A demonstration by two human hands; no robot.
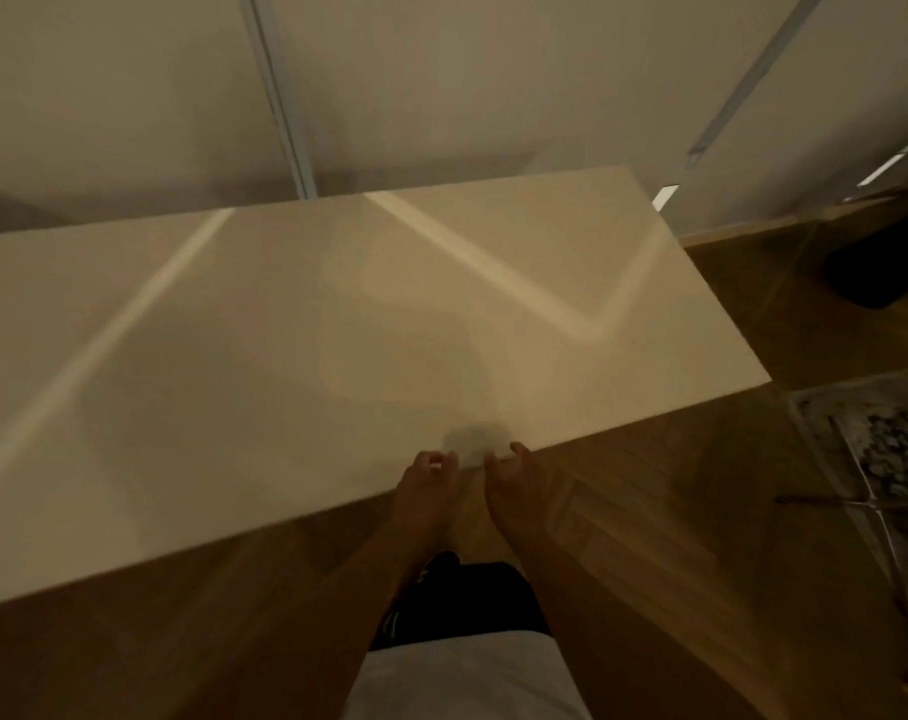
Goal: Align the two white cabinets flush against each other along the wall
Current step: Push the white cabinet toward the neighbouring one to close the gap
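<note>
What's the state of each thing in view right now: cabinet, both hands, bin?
Glossy white flat cabinet top: upright, angled to the wall, back-right gap wider.
Left hand: fingers curled on the near edge.
Right hand: fingers curled on the same edge.
Clear plastic bin: on the wooden floor, right, untouched.

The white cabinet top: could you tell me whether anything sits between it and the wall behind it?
Nothing visible does. The cabinet has its far edge close to the wall, and both hands grip its near edge.
</note>
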